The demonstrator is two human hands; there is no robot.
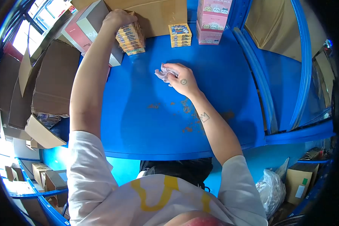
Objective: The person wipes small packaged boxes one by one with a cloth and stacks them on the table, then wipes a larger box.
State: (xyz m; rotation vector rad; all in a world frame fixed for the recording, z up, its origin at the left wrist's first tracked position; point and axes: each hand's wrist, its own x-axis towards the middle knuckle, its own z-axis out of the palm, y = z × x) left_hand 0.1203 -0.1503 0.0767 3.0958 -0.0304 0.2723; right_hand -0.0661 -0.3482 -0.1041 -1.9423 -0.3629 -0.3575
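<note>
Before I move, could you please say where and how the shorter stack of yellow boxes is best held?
I'd hold the shorter stack by its left and right sides, probably low, coming from the front: it stands upright, with bare blue shelf before it and cardboard behind.

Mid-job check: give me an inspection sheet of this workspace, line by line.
Surface: blue painted shelf with rust-brown patches.
Job's things: crumpled pale cloth; tall stack of small yellow boxes.
Clutter: short stack of yellow boxes, stacked pink cartons at the back.
Hands: left hand at the tall stack's top, grip unclear; right hand closed on the cloth.
Cables: nothing seen.
Surroundings: open brown cardboard box at left; clear plastic bag lower right.
</note>
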